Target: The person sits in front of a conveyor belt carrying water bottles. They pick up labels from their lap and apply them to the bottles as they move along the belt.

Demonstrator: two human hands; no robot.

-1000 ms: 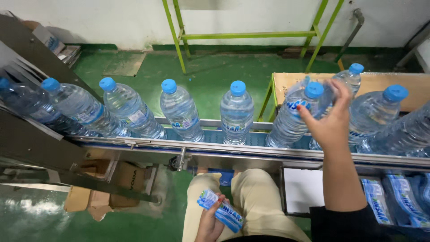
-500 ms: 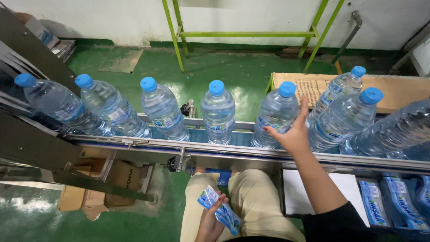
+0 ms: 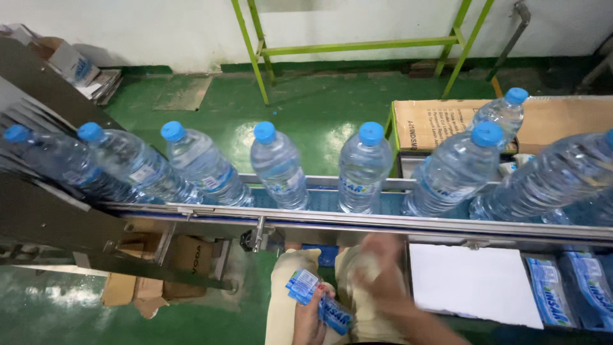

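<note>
A row of clear plastic water bottles with blue caps (image 3: 364, 167) stands on a steel conveyor (image 3: 357, 220) that crosses the view. Below the conveyor, over my lap, my left hand (image 3: 311, 317) grips a small stack of blue and white bottle labels (image 3: 317, 299). My right hand (image 3: 383, 279), blurred with motion, is down by my knees just right of the labels, its fingers curled; whether it touches the labels cannot be told.
A white sheet (image 3: 474, 283) and stacks of blue labels (image 3: 568, 289) lie in a tray at the lower right. A cardboard box (image 3: 434, 121) sits behind the conveyor in a green frame (image 3: 357, 46). Cardboard pieces (image 3: 156, 275) lie on the green floor at left.
My right hand has come down from the bottles on the conveyor to my lap beside the labels. The bottles have shifted left along the conveyor.
</note>
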